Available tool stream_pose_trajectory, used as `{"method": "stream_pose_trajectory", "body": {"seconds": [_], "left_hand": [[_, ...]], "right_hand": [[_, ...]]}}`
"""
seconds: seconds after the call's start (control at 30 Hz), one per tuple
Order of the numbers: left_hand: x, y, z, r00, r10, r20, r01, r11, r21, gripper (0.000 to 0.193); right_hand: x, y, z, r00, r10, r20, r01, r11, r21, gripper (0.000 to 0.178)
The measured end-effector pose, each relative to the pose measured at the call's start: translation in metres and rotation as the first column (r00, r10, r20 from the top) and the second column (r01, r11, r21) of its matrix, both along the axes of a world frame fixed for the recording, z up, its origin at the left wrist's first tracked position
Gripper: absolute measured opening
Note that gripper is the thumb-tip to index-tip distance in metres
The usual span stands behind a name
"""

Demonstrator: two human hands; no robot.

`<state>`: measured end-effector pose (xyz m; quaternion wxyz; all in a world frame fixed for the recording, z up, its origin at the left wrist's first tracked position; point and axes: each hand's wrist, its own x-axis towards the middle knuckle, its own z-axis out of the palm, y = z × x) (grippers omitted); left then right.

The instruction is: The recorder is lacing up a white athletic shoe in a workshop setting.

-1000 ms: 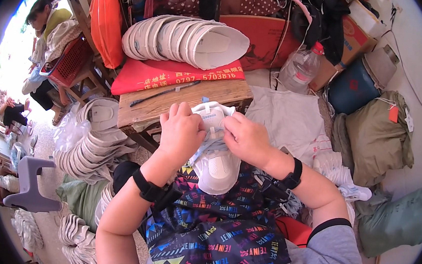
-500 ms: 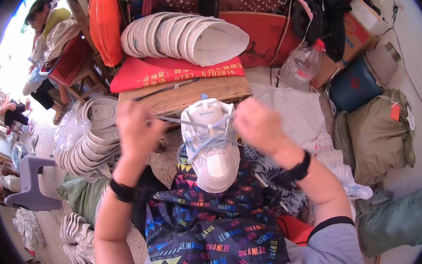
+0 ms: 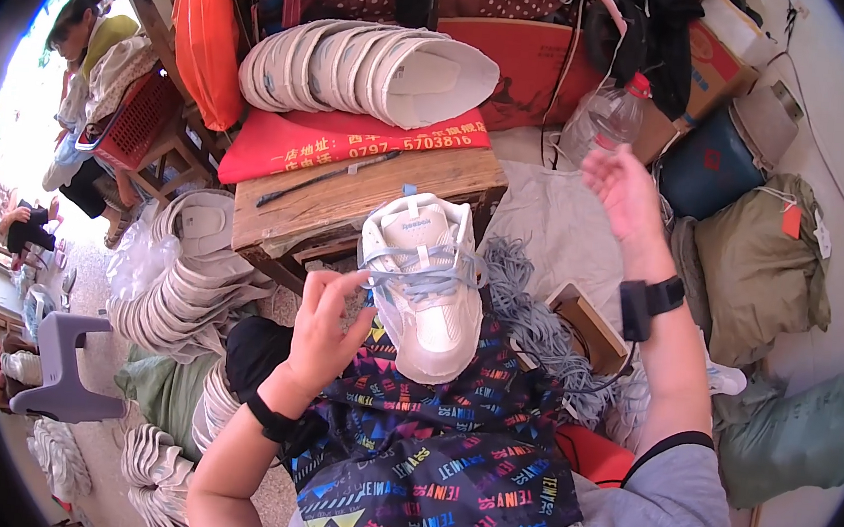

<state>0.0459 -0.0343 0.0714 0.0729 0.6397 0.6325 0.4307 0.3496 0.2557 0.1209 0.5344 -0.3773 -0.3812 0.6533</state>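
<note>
A white sneaker (image 3: 436,330) with pale blue laces (image 3: 426,272) sits toe toward me on the dark patterned cloth (image 3: 435,455) over my lap. Its laces run across the upper in loose crossing strands. At the shoe's left side is my left hand (image 3: 324,325), fingers apart, the index fingertip by the lace edge; whether it touches is unclear. Well off to the right, my right hand (image 3: 627,196) is raised in front of a clear plastic bottle (image 3: 594,128). Its fingers are loosely bent and apart, with nothing visible in them.
A wooden stool (image 3: 378,194) beyond the shoe bears a red cloth and a row of nested white shoe uppers (image 3: 358,72). Blue-grey laces (image 3: 524,303) heap to the right, beside an open box (image 3: 592,329). More stacked uppers (image 3: 179,292) lie left, near a purple-grey plastic stool (image 3: 66,373).
Both hands have left the lace they held stretched across the shoe. My left hand came down and right to the shoe's side; my right hand swung up and right. The strands now lie on the upper.
</note>
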Motion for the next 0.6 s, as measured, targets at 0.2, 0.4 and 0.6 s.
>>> {"method": "stream_pose_trajectory", "body": {"seconds": [0.2,0.4,0.6], "left_hand": [[-0.007,0.023,0.002,0.983,0.093,0.16,-0.068,0.986,-0.155,0.04],[-0.015,0.015,0.023,0.499,0.02,0.866,0.476,0.829,-0.294,0.015],[-0.012,0.018,0.027,0.595,-0.038,0.803,0.347,0.913,-0.214,0.013]], "right_hand": [[-0.07,-0.076,-0.002,0.675,0.17,0.718,-0.572,0.736,0.363,0.017],[-0.101,-0.111,-0.007,0.553,-0.348,0.757,-0.743,0.204,0.637,0.022],[-0.103,-0.111,-0.011,0.6,-0.309,0.738,-0.726,0.176,0.665,0.021]]}}
